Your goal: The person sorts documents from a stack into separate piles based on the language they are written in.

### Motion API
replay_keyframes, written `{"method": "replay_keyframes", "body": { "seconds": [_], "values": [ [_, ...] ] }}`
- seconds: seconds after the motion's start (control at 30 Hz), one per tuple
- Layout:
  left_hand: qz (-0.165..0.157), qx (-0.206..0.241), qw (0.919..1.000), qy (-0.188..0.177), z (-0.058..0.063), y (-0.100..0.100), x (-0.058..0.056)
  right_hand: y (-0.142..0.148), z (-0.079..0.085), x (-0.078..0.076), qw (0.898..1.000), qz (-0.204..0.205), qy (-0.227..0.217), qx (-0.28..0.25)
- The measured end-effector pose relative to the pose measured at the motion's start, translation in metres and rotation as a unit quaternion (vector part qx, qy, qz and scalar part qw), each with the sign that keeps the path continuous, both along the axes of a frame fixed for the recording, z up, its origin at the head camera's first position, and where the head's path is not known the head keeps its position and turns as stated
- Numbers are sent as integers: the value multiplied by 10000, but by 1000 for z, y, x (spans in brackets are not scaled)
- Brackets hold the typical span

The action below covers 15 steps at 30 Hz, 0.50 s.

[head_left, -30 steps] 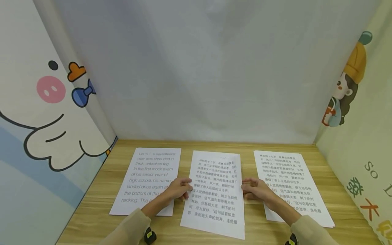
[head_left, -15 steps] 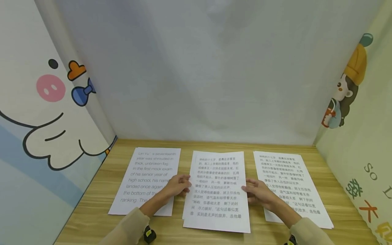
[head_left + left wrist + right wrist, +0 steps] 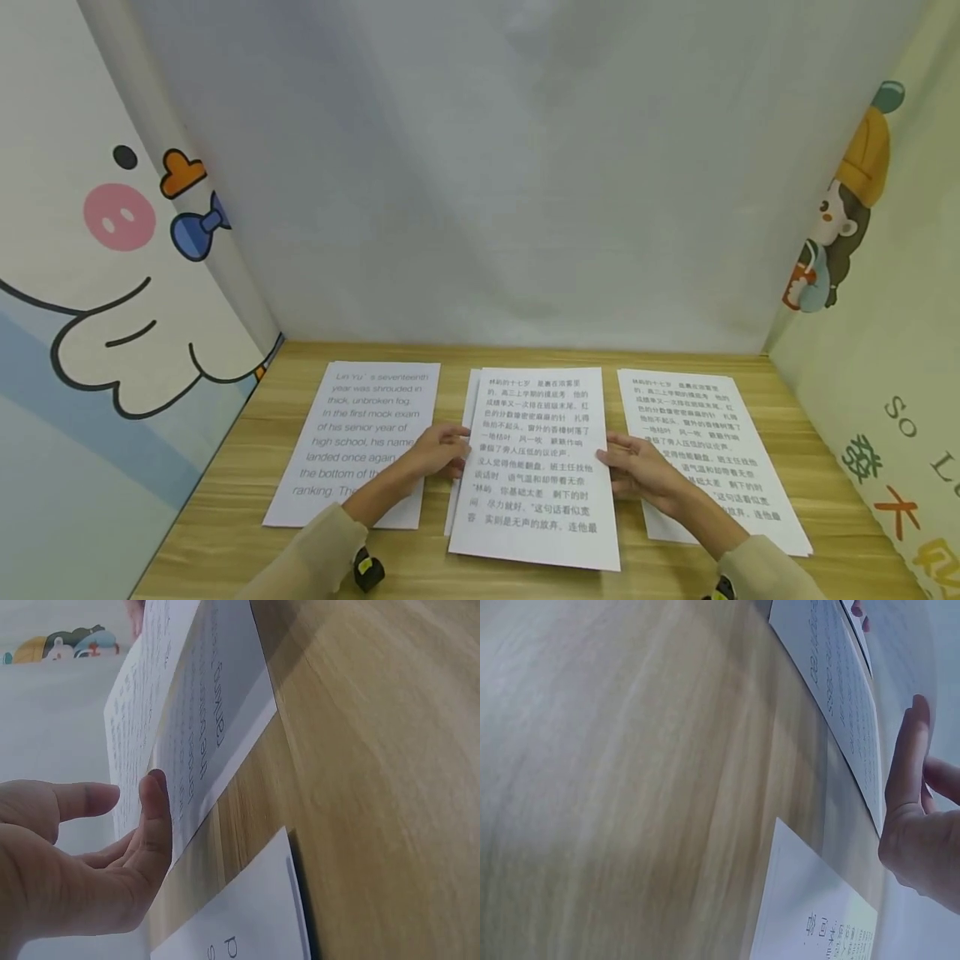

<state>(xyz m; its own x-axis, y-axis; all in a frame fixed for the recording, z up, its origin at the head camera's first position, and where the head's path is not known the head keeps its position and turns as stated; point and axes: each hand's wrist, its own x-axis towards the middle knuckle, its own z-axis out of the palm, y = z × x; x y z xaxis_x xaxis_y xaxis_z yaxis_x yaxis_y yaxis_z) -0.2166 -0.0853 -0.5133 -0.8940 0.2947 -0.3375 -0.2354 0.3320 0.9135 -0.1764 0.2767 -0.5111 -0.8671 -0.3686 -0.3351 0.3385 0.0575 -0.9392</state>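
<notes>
A white sheet of paper (image 3: 536, 467) printed with Chinese text is raised at the middle of the table, between both hands. My left hand (image 3: 438, 450) holds its left edge, thumb above and fingers below. At the opposite edge my right hand (image 3: 645, 475) pinches the sheet, its fingers on the underside in the right wrist view. Under the raised sheet lies another printed page (image 3: 217, 712) with English lettering. Only a strip of that lower page shows along the left side in the head view.
To the left lies a stack of English-printed paper (image 3: 352, 425), partly behind the left forearm. A stack of Chinese-printed paper (image 3: 678, 400) lies to the right, partly covered by the right hand and forearm. A pale wall (image 3: 495, 183) stands behind the wooden table (image 3: 225, 475).
The raised sheet has shifted right and turned straighter, uncovering a strip of the page beneath on its left. Both hands stay at its sides, the right one slightly farther right.
</notes>
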Motion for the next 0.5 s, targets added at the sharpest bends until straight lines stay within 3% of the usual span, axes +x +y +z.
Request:
{"method": "replay_keyframes", "body": {
  "seconds": [0.33, 0.5],
  "values": [
    [-171, 626, 9978, -165, -6, 11, 2, 7, 0, 2, 9992, -239, -209, 238],
    [-302, 486, 9982, -177, -7, 21, 3, 9, 1, 4, 9987, -323, -209, 320]
  ]
}}
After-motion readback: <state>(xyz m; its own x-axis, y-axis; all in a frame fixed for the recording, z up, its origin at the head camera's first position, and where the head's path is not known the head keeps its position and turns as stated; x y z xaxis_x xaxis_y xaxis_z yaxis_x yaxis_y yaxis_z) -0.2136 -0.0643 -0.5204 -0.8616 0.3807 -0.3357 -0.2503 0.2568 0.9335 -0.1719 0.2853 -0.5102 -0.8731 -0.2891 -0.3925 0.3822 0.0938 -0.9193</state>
